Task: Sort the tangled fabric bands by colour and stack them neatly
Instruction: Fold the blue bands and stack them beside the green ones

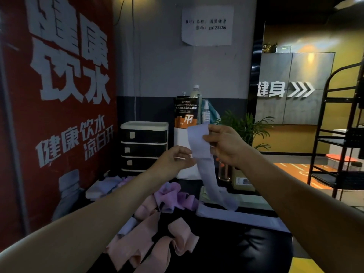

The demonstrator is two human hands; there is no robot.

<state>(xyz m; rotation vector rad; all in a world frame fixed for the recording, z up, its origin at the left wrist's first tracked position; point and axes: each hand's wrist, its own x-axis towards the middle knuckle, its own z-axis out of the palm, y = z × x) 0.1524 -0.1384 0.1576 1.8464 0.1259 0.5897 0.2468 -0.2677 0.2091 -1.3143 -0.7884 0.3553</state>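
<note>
A pale lavender-blue band [204, 162] hangs lifted above the dark table [246, 245]. My right hand [226, 144] pinches its upper end. Lower down, my left hand [175, 158] pinches the band's left edge. The band's bottom end trails onto papers [246, 215] on the table. Below lies a tangle of purple bands [173, 198]. Pink bands [149, 239] sprawl at the table's front. A small lavender-blue piece [128, 226] pokes out among the pink ones. Pale bands [106, 187] lie heaped at the back left.
A black-and-white drawer unit [144, 145] stands at the back. Beside it a white box carries an orange-black pouch [186, 112] and bottles. A potted plant [244, 127] and small carton [241, 182] sit right of them. A black metal rack [338, 134] stands far right.
</note>
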